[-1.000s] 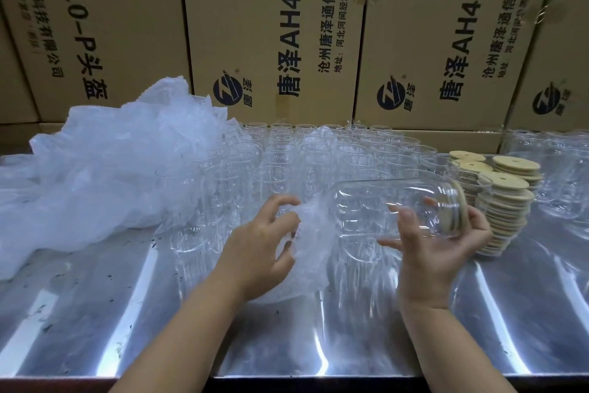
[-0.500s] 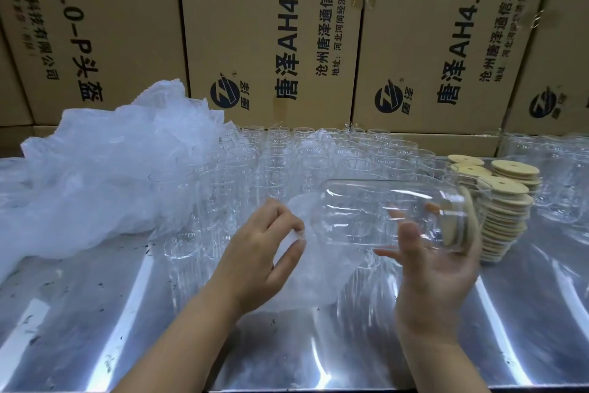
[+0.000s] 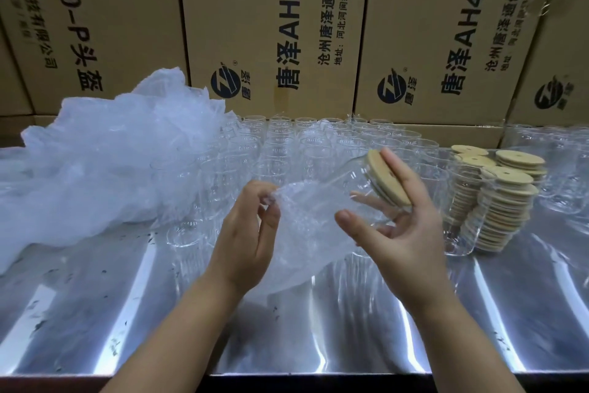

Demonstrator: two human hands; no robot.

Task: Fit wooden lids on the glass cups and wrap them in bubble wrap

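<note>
My right hand (image 3: 404,227) holds a clear glass cup (image 3: 350,182) on its side above the table, fingers around its mouth end. A round wooden lid (image 3: 387,179) sits on that mouth, facing right. My left hand (image 3: 248,233) pinches the upper edge of a small bubble wrap sheet (image 3: 306,233), which drapes under and around the cup's base end. Several stacks of wooden lids (image 3: 500,204) stand at the right. Rows of empty glass cups (image 3: 306,144) fill the back of the table.
A big heap of bubble wrap (image 3: 105,163) lies at the left. More glass cups (image 3: 561,163) stand at the far right. Printed cardboard boxes (image 3: 271,32) wall off the back. The table is shiny metal (image 3: 318,335) with a front edge close to me.
The cup has tilted so its lidded mouth points up and right. My left hand has lifted the bubble wrap edge higher against the cup's base. Both hands rose slightly.
</note>
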